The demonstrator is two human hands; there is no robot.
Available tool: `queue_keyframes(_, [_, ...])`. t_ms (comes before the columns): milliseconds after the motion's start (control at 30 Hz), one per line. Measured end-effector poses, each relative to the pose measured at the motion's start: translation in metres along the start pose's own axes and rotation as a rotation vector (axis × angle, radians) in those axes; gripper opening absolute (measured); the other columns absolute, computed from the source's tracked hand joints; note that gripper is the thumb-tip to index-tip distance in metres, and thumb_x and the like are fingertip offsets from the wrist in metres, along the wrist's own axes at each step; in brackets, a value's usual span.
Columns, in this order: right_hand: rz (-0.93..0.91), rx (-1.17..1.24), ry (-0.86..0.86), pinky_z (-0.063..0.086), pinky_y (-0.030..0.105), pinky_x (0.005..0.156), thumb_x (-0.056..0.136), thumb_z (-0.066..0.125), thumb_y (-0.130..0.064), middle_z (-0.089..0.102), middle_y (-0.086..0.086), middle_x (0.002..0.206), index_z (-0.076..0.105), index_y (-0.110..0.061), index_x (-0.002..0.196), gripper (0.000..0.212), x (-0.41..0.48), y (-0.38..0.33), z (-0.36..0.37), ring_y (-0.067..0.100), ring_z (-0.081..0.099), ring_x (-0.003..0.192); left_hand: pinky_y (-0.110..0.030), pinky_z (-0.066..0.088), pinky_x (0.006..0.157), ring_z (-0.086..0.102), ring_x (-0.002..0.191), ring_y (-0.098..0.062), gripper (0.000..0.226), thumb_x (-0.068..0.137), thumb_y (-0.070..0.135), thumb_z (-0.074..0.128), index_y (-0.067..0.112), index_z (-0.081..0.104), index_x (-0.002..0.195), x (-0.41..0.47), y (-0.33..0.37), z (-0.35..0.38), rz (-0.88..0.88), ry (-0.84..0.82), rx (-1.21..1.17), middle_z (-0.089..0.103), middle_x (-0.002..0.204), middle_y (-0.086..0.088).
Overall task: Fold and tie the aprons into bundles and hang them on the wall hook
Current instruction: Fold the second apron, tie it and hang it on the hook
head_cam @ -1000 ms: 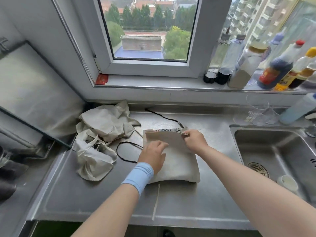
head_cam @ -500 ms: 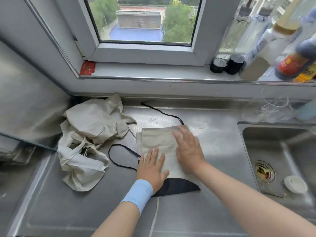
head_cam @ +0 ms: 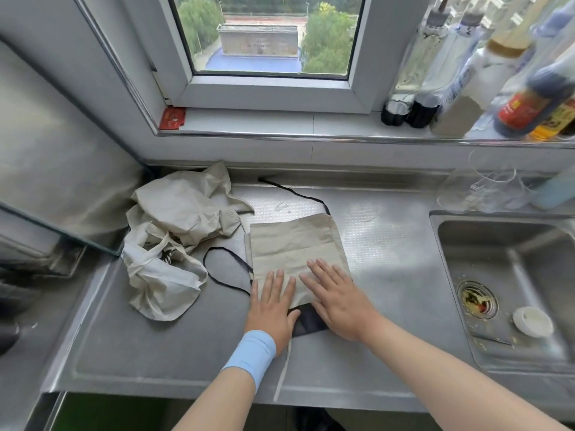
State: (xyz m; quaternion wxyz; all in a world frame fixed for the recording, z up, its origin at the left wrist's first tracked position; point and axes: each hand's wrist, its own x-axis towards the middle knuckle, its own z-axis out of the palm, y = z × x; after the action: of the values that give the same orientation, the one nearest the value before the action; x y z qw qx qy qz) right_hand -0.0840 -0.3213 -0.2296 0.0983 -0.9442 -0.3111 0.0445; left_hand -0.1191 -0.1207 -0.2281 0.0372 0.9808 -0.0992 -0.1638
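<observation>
Worktop: I see one steel counter (head_cam: 389, 275) filling the lower view, with a basin set into it on the right.
Window: one pane (head_cam: 267, 32) above the back wall, with a sill (head_cam: 280, 122) beneath it.
Sink: one basin (head_cam: 513, 241), with one drain (head_cam: 477, 300) and one white cap (head_cam: 532, 321) lying near it.
Crumpled pile: one beige heap (head_cam: 174, 231) at the back left of the counter. I cannot tell how many aprons are in it.
Folded apron: one flat beige rectangle (head_cam: 295, 247) mid-counter, just right of the pile. A dark layer (head_cam: 306, 321) pokes out under its near edge.
Right hand: the right hand (head_cam: 337, 303) lies palm down on the near right part of the folded apron. Its fingers (head_cam: 320, 269) are straight and slightly fanned, gripping nothing.
Left hand: the left hand (head_cam: 273, 309) lies flat beside it on the near left edge. Its four fingers are straight and close together, with the thumb angled towards the dark layer. It grips nothing either.
Cords: I count two black ones. One loop (head_cam: 224, 269) lies between the pile and the folded apron. One strand (head_cam: 298, 194) runs from the apron's far corner to the back wall.
Pale tie: one strip (head_cam: 284, 368) runs from under the hands to the counter's front edge.
Wristband: one, light blue (head_cam: 252, 353), on the left wrist.
Sill items: bottles (head_cam: 460, 98) at the right are too blurred for me to count. One red packet (head_cam: 172, 118) sits at the left corner.
</observation>
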Motion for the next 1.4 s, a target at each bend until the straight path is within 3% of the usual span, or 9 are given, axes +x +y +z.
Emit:
queue_keyframes(200, [0.098, -0.123, -0.144, 0.014, 0.041, 0.116, 0.094, 0.036, -0.044, 0.024, 0.012, 0.161, 0.026, -0.024, 0.155, 0.065, -0.022, 0.006, 0.008, 0.030, 0.030, 0.147, -0.042, 0.034, 0.110, 0.044, 0.135, -0.023, 0.073, 0.072, 0.014, 0.067, 0.035, 0.038, 0.137, -0.011, -0.009, 0.005, 0.149, -0.032, -0.056, 0.043, 0.149, -0.003])
queue_keyframes(333, [-0.033, -0.092, -0.198, 0.008, 0.043, 0.120, 0.089, 0.041, -0.056, 0.011, 0.012, 0.164, 0.025, -0.029, 0.156, 0.074, -0.028, 0.005, 0.006, 0.030, 0.009, 0.151, -0.044, -0.009, 0.119, -0.022, 0.146, -0.021, 0.080, 0.082, 0.061, 0.021, 0.034, -0.002, 0.153, -0.017, -0.014, 0.011, 0.181, -0.113, 0.017, -0.025, 0.157, 0.003])
queue_keyframes(433, [-0.069, -0.133, -0.217, 0.038, 0.047, 0.112, 0.086, 0.040, -0.052, 0.035, 0.018, 0.156, 0.038, -0.020, 0.150, 0.072, -0.028, 0.006, 0.002, 0.036, 0.036, 0.143, -0.041, -0.012, 0.119, -0.031, 0.143, -0.020, 0.096, 0.081, 0.067, 0.043, 0.030, -0.010, 0.153, -0.018, -0.011, 0.001, 0.192, -0.162, 0.032, -0.033, 0.154, 0.004])
queue_keyframes(633, [-0.132, -0.254, -0.197, 0.057, 0.040, 0.078, 0.092, 0.031, -0.010, 0.061, 0.013, 0.128, 0.058, -0.007, 0.127, 0.044, -0.017, 0.001, -0.017, 0.034, 0.061, 0.115, -0.039, 0.000, 0.121, -0.016, 0.147, -0.019, 0.107, 0.071, 0.063, 0.063, 0.031, 0.003, 0.154, -0.018, -0.016, -0.012, 0.151, -0.181, -0.077, -0.023, 0.159, 0.005])
queue_keyframes(767, [0.110, 0.119, -0.238, 0.047, 0.033, 0.078, 0.088, 0.049, -0.018, 0.067, 0.000, 0.110, 0.067, -0.021, 0.109, 0.028, -0.012, 0.001, -0.052, 0.026, 0.061, 0.102, -0.032, 0.029, 0.114, 0.028, 0.142, -0.019, 0.077, 0.075, 0.039, 0.064, 0.034, 0.036, 0.146, -0.015, -0.013, -0.045, 0.152, -0.207, -0.190, 0.028, 0.156, 0.004])
queue_keyframes(867, [0.277, 0.315, -0.173, 0.042, 0.030, 0.060, 0.075, 0.055, -0.020, 0.064, 0.000, 0.072, 0.064, -0.018, 0.075, 0.009, -0.009, 0.014, -0.079, 0.021, 0.056, 0.070, -0.026, 0.050, 0.082, 0.063, 0.099, -0.020, 0.036, 0.078, 0.026, 0.055, 0.033, 0.066, 0.111, -0.009, -0.017, -0.078, 0.057, -0.219, -0.280, 0.069, 0.105, 0.004])
queue_keyframes(967, [0.497, 0.635, -0.104, 0.035, 0.024, 0.048, 0.070, 0.060, -0.020, 0.050, -0.002, 0.055, 0.055, -0.012, 0.062, 0.012, -0.007, 0.027, -0.094, 0.012, 0.045, 0.052, -0.027, 0.042, 0.060, 0.053, 0.063, -0.020, 0.026, 0.073, 0.043, 0.063, 0.017, 0.064, 0.071, 0.005, -0.034, -0.094, -0.049, -0.221, -0.495, 0.056, 0.062, 0.001])
queue_keyframes(1133, [0.721, 0.915, 0.057, 0.045, 0.021, 0.057, 0.080, 0.075, -0.024, 0.067, -0.007, 0.074, 0.069, -0.018, 0.084, 0.009, 0.006, 0.039, -0.087, 0.012, 0.062, 0.068, -0.034, 0.055, 0.088, 0.070, 0.082, -0.010, 0.024, 0.062, 0.043, 0.079, 0.029, 0.075, 0.082, 0.023, -0.055, -0.071, -0.196, -0.218, -0.985, 0.074, 0.082, 0.012])
queue_keyframes(1400, [0.683, 0.745, 0.098, 0.044, 0.030, 0.087, 0.091, 0.065, -0.029, 0.064, -0.006, 0.109, 0.044, -0.031, 0.134, 0.048, 0.047, 0.038, -0.061, 0.018, 0.060, 0.103, -0.032, 0.046, 0.088, 0.061, 0.103, -0.027, 0.038, 0.089, 0.046, 0.060, 0.014, 0.061, 0.109, 0.050, -0.059, -0.046, -0.535, 0.055, -0.819, 0.068, 0.110, -0.005])
